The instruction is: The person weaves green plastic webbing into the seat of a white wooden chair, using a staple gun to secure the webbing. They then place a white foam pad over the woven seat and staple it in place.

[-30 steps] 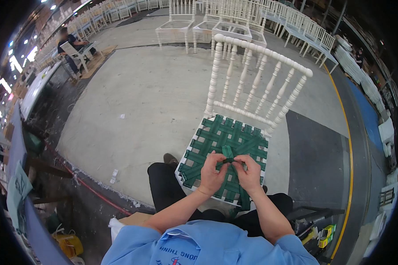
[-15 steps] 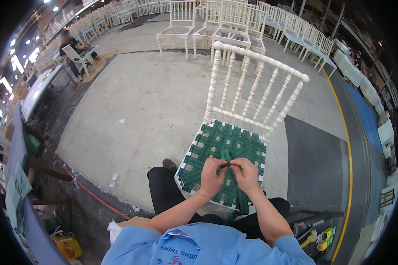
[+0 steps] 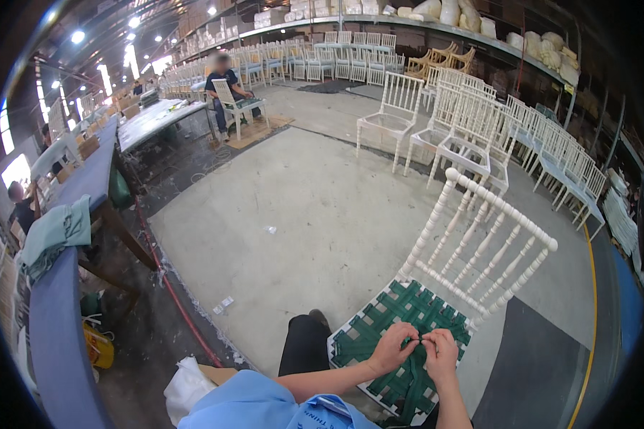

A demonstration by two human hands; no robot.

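Observation:
A white chair with turned spindles (image 3: 472,239) stands in front of me, its seat woven from green webbing (image 3: 390,314). Above the seat's near right part, my left hand (image 3: 393,349) and my right hand (image 3: 441,352) meet fingertip to fingertip, both closed in a pinch. Between them is a small dark bit, apparently part of a green webbing strap (image 3: 413,393); the fingers hide most of it. The strap's loose length trails over the seat toward its near edge.
Several white chair frames (image 3: 469,129) stand ahead. On the left are a long blue-topped bench (image 3: 64,314) with a pale green cloth (image 3: 57,232), a yellow bucket (image 3: 99,347) and a red hose (image 3: 186,322). A seated person (image 3: 224,86) works at another chair farther back.
My view has swung up and to the left, so the chair and hands sit lower and farther right. Both hands stay pinched together over the seat.

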